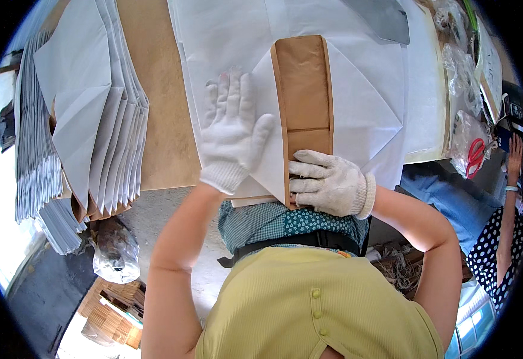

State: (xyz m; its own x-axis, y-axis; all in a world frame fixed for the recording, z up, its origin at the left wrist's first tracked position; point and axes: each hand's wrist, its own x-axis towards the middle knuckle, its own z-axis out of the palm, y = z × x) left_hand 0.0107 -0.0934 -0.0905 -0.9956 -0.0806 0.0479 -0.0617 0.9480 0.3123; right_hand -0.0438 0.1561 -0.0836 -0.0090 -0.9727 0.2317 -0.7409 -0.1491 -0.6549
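White paper (pixel 360 113) (brown strip (pixel 302 87))

The right hand (pixel 331 183) covers the lower part of the brown strip (pixel 302 84), so the paper below the glove cannot be seen. The left hand (pixel 233 122) hides some of the white paper (pixel 225 36) behind it. The grey sheet (pixel 384 21) is cut by the upper edge, and the yellow shirt (pixel 309 299) by the lower one. What the plastic bag (pixel 116 257) contains is not clear. Beside the co-worker's hand (pixel 515 157), near the right rim, the dark objects (pixel 516 113) are too small to tell.
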